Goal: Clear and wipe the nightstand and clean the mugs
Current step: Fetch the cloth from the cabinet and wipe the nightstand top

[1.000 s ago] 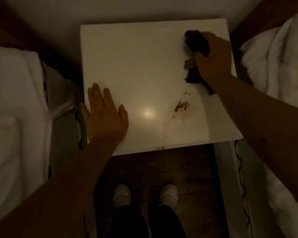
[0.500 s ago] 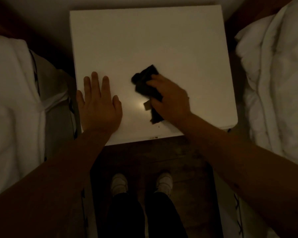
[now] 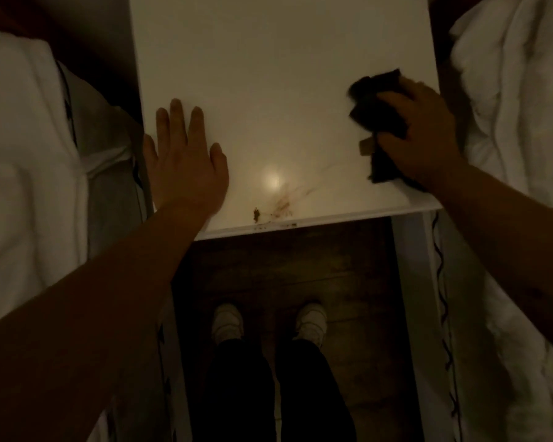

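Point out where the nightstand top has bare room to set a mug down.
Free: the nightstand top's far half, and the middle between the left hand and the right hand holding the dark cloth. Avoid the front edge: the brown stain sits there.

No legible text, labels, brands, nos. or signs anywhere. Small pale tag point(image 3: 365, 146) on dark cloth point(image 3: 379, 100) nr right edge of nightstand point(image 3: 268, 74): too dim and blurred to read. Nightstand top unmarked.

R hand point(image 3: 425, 138) grips dark cloth point(image 3: 379, 103) on nightstand point(image 3: 268, 74); L hand point(image 3: 186, 167) flat.
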{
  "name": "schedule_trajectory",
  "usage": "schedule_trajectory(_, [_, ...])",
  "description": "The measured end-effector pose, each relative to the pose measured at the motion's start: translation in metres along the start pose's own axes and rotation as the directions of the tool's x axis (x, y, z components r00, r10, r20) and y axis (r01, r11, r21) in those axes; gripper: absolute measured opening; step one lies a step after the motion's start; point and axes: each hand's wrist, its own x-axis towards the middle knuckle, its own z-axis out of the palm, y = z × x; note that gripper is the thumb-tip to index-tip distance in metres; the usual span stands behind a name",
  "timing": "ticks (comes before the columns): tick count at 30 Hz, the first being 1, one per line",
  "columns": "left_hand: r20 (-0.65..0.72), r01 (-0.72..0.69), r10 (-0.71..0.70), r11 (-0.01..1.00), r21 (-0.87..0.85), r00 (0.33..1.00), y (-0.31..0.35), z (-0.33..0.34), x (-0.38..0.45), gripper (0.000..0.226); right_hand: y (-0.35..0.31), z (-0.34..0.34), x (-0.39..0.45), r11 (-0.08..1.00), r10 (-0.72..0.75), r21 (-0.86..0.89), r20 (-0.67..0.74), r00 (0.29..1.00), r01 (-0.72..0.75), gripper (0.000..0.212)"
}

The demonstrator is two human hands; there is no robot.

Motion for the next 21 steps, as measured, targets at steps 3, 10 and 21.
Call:
schedule_trajectory(3, [-0.019, -0.01, 0.01, 1.0, -0.007, 1.0, -0.002, 0.002, 0.0, 0.061, 0.013, 0.011, -0.008, 0.989, -0.062, -0.134, 0.019, 0.998, 0.064, 0.06])
schedule_trajectory(10, [0.034, -0.038, 0.038, 0.999, 0.004, 0.999, -0.007, -0.003, 0.002, 0.061, -0.02, 0.045, -0.036, 0.981, -0.184, -0.084, -0.076, 0.98, 0.177, 0.053])
schedule_trajectory(21, [0.052, -0.224, 0.24, 0.95, -0.217, 0.969, -0.041, -0.008, -0.041, 0.053, -0.138, 0.123, -0.09, 0.98, -0.196, -0.002, -0.116, 0.974, 0.197, 0.05])
